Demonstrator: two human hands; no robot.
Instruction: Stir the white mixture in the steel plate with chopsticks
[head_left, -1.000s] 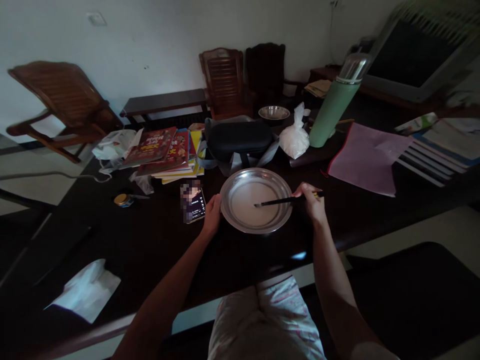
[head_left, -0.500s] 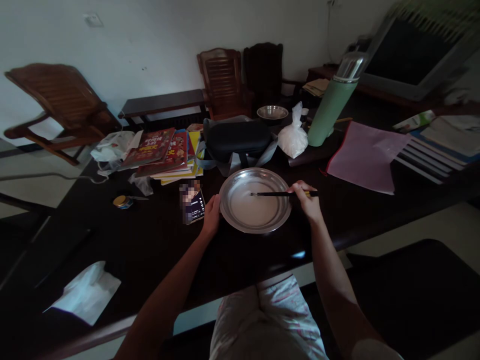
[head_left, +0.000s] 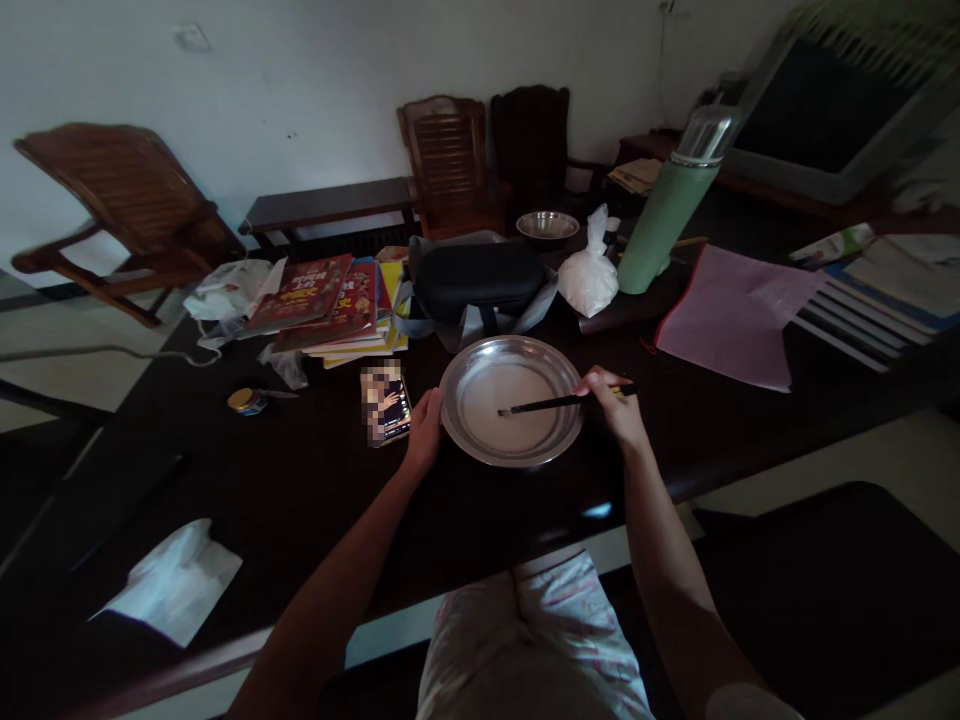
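A round metal basin (head_left: 454, 432) stands on the dark table, with a cloudy whitish liquid (head_left: 517, 425) inside. My left hand (head_left: 426, 430) grips its left rim, fingers partly hidden. Over the right rim, my right hand (head_left: 611, 400) is closed on dark chopsticks (head_left: 544, 403) with gold bands near the top. Their tips reach into the liquid near the basin's middle. Beside my left hand lies a phone (head_left: 394, 412) with its screen lit.
Behind the basin are a black case (head_left: 480, 278), a tied bag of white powder (head_left: 588, 282) and a green thermos (head_left: 666, 225). Books (head_left: 307, 300) and a small jar (head_left: 246, 402) lie left; a pink mesh pouch (head_left: 739, 320) lies right. White paper (head_left: 176, 580) rests near the front edge.
The chopstick tips have swung toward me within the basin, so the chopsticks now slant. The phone's picture has changed. My left hand still holds the rim.
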